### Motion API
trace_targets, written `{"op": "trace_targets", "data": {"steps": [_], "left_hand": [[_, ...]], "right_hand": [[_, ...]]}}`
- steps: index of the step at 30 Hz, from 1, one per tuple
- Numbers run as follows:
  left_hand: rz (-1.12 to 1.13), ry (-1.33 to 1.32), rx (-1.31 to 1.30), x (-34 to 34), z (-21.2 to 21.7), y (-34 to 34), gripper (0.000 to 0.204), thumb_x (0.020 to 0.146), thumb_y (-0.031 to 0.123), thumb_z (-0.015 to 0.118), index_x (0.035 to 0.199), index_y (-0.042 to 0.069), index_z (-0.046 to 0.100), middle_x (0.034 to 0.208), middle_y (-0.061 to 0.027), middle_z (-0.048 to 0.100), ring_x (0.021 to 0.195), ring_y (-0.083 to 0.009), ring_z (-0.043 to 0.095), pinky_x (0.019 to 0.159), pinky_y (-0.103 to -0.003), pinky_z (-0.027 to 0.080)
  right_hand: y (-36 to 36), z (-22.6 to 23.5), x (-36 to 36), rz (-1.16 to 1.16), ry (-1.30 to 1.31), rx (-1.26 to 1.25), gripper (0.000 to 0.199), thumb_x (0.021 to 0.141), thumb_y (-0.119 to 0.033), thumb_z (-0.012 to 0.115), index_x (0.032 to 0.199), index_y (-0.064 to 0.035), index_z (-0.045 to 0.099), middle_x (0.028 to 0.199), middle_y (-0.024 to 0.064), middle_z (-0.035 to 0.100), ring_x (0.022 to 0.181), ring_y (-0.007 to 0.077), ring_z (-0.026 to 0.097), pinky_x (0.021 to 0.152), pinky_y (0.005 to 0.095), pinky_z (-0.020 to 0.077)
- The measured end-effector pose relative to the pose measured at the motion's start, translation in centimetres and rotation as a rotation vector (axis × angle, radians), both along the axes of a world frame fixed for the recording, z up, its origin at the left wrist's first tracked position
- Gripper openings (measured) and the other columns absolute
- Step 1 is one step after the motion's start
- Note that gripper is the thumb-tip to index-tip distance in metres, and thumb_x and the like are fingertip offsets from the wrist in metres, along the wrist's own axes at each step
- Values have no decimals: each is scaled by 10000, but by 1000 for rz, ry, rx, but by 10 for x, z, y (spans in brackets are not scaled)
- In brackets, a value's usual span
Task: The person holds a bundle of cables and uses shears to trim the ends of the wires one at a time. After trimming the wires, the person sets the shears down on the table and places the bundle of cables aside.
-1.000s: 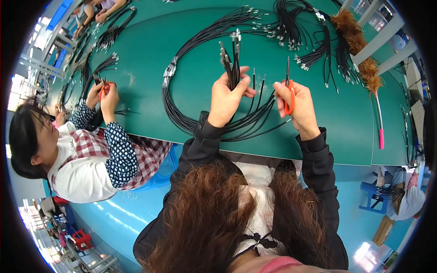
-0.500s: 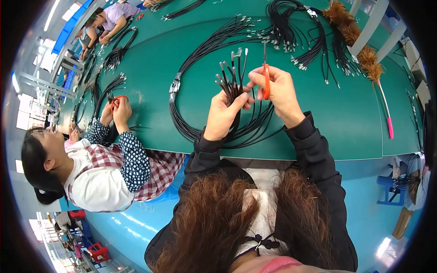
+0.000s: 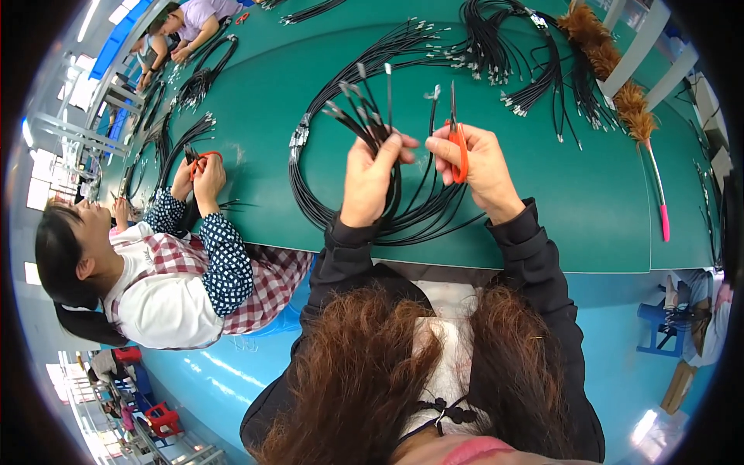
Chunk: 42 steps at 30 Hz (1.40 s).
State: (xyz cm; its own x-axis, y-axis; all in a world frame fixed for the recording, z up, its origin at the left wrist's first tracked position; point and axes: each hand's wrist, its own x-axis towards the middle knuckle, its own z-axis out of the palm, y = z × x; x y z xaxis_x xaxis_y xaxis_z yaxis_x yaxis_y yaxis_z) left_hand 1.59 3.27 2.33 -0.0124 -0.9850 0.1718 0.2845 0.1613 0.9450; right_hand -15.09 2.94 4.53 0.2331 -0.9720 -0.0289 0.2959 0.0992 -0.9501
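My left hand (image 3: pixel 367 184) is closed around a fanned bunch of black cables (image 3: pixel 361 122), their pale metallic ends pointing up and away. My right hand (image 3: pixel 490 174) grips a pair of scissors (image 3: pixel 460 155) with red-orange handles, blades pointing away from me. Close to its thumb and fingertips stands a single black cable (image 3: pixel 432 120) with a silvery tip, apart from the bunch and apparently pinched there. Below both hands the cables curve into a large coil (image 3: pixel 298 174) on the green table, banded on its left side with a pale wrap.
More black cable bundles (image 3: pixel 484 46) lie at the far right. Beside them are a brown feather duster (image 3: pixel 635 112) with a pink handle and grey metal posts (image 3: pixel 639 46). On my left a co-worker (image 3: pixel 170 294) holds red-handled scissors (image 3: pixel 205 159) near other cables.
My hands have drawn apart, the left shifting left with the bunch. One cable now stands separate at my right fingertips. The scissors remain in my right hand.
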Motion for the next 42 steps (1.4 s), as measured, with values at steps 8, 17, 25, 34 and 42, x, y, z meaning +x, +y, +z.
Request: {"op": "trace_targets", "data": {"steps": [8,17,25,34,42], "left_hand": [[-140,79,89,13,19,3,245,805,59,686,1013,-31,592,777,1,555,596,-52,458,512,-196,346],[-71,25,85,11,21,9,206,801,34,677,982,-25,598,701,12,534,571,-69,436,529,-214,331],[-88,86,99,11,19,9,171,802,39,677,942,-30,607,728,-9,563,570,-75,445,523,-219,346],[-95,95,97,11,20,10,121,813,54,662,889,-27,614,725,-11,568,564,-70,447,514,-216,347],[-183,83,116,7,22,16,99,805,36,650,875,-21,609,682,15,543,553,-54,435,496,-200,327]], "right_hand": [[13,-8,-3,102,113,10,116,835,-115,668,841,-15,611,581,-2,539,457,51,491,409,177,389],[20,-14,-3,101,205,-40,126,832,-113,670,822,-6,605,584,-21,524,462,40,478,407,176,372],[23,-16,-3,59,353,-101,139,830,-108,669,803,-3,583,586,-25,519,470,34,471,417,181,368],[24,-13,-5,40,404,-130,136,826,-107,673,831,4,593,589,-27,523,475,35,476,421,182,364],[8,20,-1,74,264,-143,147,831,-114,665,880,14,614,609,-16,540,473,41,482,422,181,370]]}}
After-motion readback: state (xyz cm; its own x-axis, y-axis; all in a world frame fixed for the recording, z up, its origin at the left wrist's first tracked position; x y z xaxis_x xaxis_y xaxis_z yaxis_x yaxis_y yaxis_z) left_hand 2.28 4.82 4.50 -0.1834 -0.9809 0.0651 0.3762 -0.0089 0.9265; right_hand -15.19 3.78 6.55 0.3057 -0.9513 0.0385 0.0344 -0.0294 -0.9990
